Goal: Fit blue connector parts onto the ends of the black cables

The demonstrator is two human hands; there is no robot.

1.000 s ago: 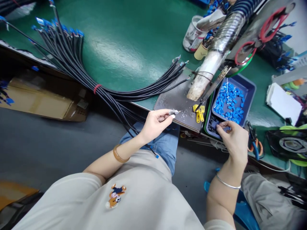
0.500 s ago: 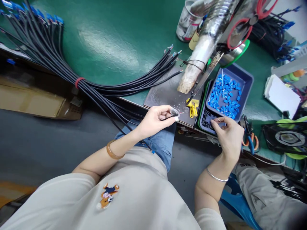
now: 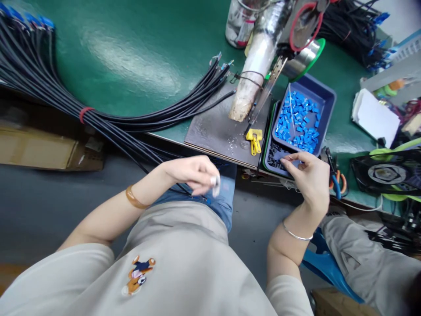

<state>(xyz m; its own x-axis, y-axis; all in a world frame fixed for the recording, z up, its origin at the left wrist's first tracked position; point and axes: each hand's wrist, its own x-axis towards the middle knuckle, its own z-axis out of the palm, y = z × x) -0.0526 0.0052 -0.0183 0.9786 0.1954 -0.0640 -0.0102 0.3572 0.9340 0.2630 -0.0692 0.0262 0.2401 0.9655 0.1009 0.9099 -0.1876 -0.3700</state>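
Note:
My left hand [image 3: 194,173] hangs over my lap below the bench edge. Its fingers are curled and its fingertips are smeared by motion. A thin black cable [image 3: 179,188] runs just under it across my jeans. My right hand [image 3: 307,177] is at the near corner of the blue tray [image 3: 329,102], thumb and fingers pinched on something small that I cannot make out. The tray holds several small blue parts [image 3: 297,123]. A bundle of black cables [image 3: 138,120] with a red band [image 3: 83,114] lies across the green bench.
A dark plate [image 3: 213,131] with a yellow clip [image 3: 255,140] lies left of the tray, under a foil-wrapped tube [image 3: 255,66]. Cutters [image 3: 335,181], a fan [image 3: 384,173], white paper [image 3: 375,116] and a jar [image 3: 238,22] are nearby. Another person's leg [image 3: 368,263] is at right.
My left hand has dropped from the plate's edge, where it pinched a cable end, down over my lap. My right hand stays pinched at the tray corner.

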